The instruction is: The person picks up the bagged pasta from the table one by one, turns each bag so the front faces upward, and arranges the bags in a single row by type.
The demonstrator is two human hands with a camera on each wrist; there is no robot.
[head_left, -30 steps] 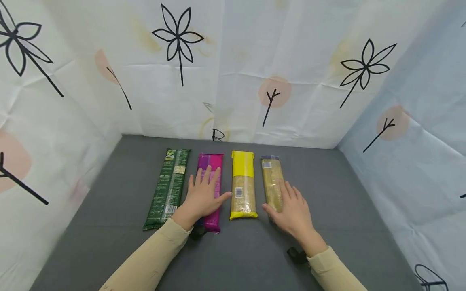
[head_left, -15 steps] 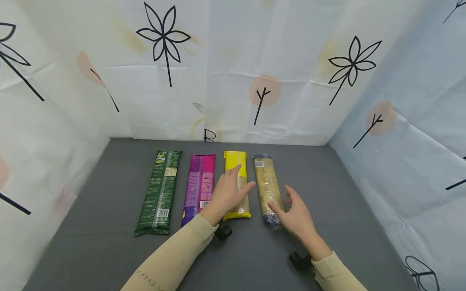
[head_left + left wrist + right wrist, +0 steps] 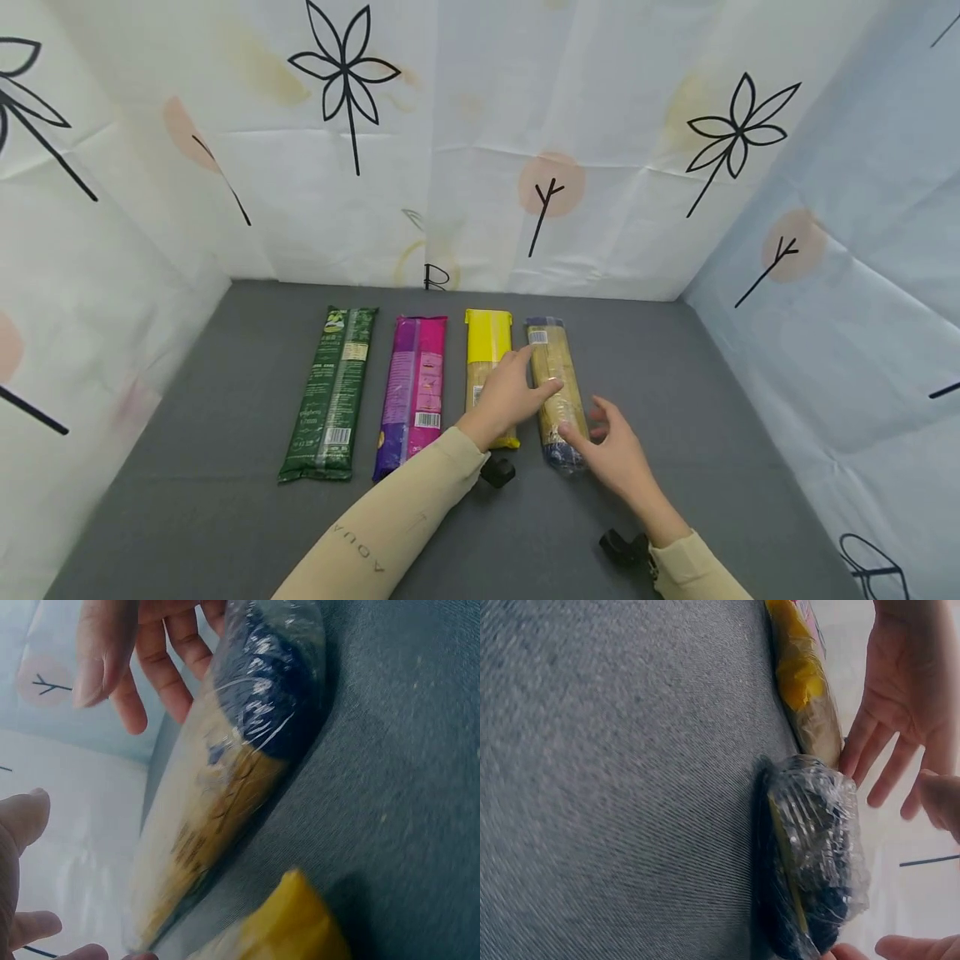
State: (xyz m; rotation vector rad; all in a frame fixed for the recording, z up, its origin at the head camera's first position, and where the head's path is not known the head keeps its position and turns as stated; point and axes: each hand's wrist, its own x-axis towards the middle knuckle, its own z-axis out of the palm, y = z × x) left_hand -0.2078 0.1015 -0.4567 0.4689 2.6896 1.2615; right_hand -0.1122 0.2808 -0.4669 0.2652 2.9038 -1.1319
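Note:
A clear-wrapped packet of spaghetti (image 3: 556,375) with dark blue ends lies at the right of a row of packets on the grey table. My left hand (image 3: 506,396) hangs over the yellow-ended packet (image 3: 489,335), its thumb and fingers spread towards the blue-ended one. My right hand (image 3: 619,454) is at that packet's lower right side, fingers loosely bent and apart, gripping nothing. In the left wrist view, the right fingers (image 3: 166,671) are right beside the packet's blue end (image 3: 262,690). The right wrist view has the left hand (image 3: 907,697) above the packet's far side.
Left of these lie a purple and pink packet (image 3: 411,392) and a green spaghetti packet (image 3: 330,396), side by side. White patterned cloth (image 3: 480,167) walls the table (image 3: 225,500) at the back and both sides.
My left hand has moved right, from over the purple and pink packet, across the yellow one, to the blue-ended packet. My right hand has drawn off the blue-ended packet to its right side.

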